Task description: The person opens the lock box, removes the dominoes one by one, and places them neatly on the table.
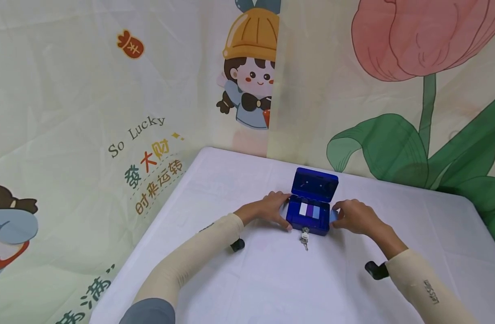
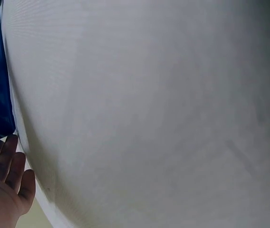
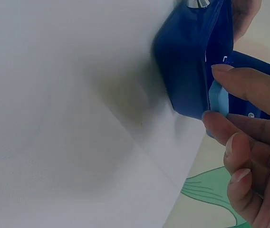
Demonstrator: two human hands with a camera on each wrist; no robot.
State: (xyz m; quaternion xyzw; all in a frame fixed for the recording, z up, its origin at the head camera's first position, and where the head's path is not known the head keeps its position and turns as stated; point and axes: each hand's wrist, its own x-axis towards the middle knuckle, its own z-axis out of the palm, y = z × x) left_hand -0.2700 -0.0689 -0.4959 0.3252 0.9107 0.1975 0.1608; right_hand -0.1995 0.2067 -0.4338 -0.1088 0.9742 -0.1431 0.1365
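A small dark blue cash box point(image 1: 308, 223) stands on the table with its lid point(image 1: 314, 185) raised. White, purple and light blue flat pieces point(image 1: 310, 210) lie side by side inside. A bunch of keys point(image 1: 304, 238) hangs from the front lock. My left hand point(image 1: 273, 209) holds the box at its left side, thumb at the front corner and fingers toward the back; the left wrist view catches only part of this hand point(image 2: 4, 185). Beside the right wall, my right hand point(image 1: 356, 217) pinches a light blue slim block point(image 3: 218, 99) between thumb and index finger.
The box stands on a white-covered table point(image 1: 247, 288), nearer its far edge. Behind it hangs a printed cloth backdrop point(image 1: 182, 54) with a cartoon figure and a tulip. A black wrist camera mount point(image 1: 376, 270) sticks out below the right sleeve.
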